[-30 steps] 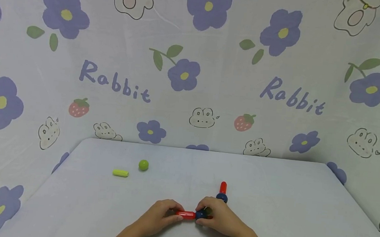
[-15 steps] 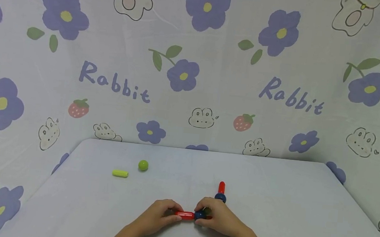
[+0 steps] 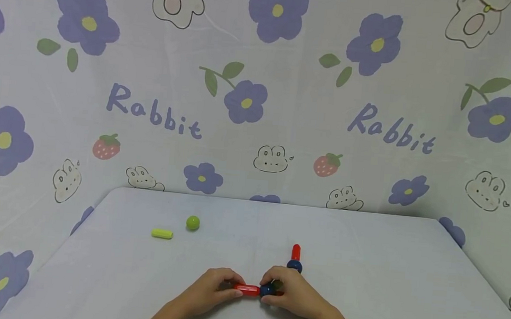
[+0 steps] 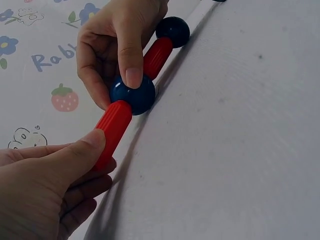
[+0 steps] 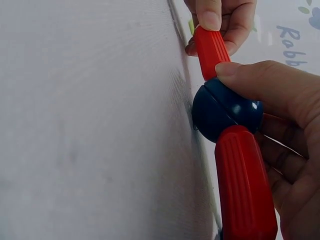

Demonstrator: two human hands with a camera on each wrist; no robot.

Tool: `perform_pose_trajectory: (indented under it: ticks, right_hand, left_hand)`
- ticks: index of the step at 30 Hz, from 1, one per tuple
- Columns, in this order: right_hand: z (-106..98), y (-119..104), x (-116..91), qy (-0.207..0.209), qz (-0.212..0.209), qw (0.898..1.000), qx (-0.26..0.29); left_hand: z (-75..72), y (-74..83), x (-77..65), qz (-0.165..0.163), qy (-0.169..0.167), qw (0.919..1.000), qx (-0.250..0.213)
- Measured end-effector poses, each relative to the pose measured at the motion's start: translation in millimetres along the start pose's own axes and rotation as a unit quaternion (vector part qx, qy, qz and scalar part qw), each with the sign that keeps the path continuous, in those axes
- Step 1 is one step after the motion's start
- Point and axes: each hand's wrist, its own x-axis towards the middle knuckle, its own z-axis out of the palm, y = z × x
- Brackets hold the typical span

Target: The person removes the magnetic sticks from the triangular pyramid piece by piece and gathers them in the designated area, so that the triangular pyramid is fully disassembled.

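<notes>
My left hand [image 3: 211, 291] pinches a ribbed red rod [image 3: 248, 290] between thumb and fingers. In the left wrist view the rod's other end meets a blue ball [image 4: 133, 95]. My right hand [image 3: 294, 293] grips that ball, its thumb [image 5: 235, 75] lying over the side near the rod. A second red rod [image 5: 245, 185] runs from the ball's opposite side to another blue ball [image 4: 173, 32]. In the head view a blue ball [image 3: 294, 266] with a red rod [image 3: 296, 252] pointing away shows just beyond my right hand. Right-hand fingers partly hide the joined pieces.
On the white table [image 3: 364, 268] a yellow-green rod [image 3: 162, 234] lies at the left, with a green ball [image 3: 193, 222] a little behind it. A patterned cloth [image 3: 304, 108] with flowers and rabbits hangs behind the table's far edge.
Both hands keep their grips. The joined rods and balls, including the farther red rod, have shifted slightly left in the head view. The green ball and yellow-green rod stay put.
</notes>
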Motion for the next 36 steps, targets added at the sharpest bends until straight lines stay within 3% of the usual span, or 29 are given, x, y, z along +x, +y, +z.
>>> perform_pose_trajectory:
  ticks: [26, 28, 33, 36]
  right_hand:
    - [-1.0, -3.0, 0.8, -0.003, -0.006, 1.000, -0.003]
    - [-4.0, -1.1, -0.2, 0.004, 0.007, 1.000, -0.006]
    - [-12.5, 6.4, -6.2, 0.032, 0.030, 0.999, -0.002]
    - [-14.8, 8.6, -8.2, 0.035, 0.019, 0.999, 0.002]
  left_hand:
    - [-5.7, -8.2, 1.2, -0.012, -0.018, 0.9997, -0.008]
    - [-10.7, -14.3, -0.2, -0.021, -0.005, 0.9998, -0.004]
    - [-29.4, -33.3, -12.2, -0.078, 0.070, 0.9945, -0.005]
    - [-36.5, -40.3, -15.7, -0.081, 0.083, 0.9931, -0.015]
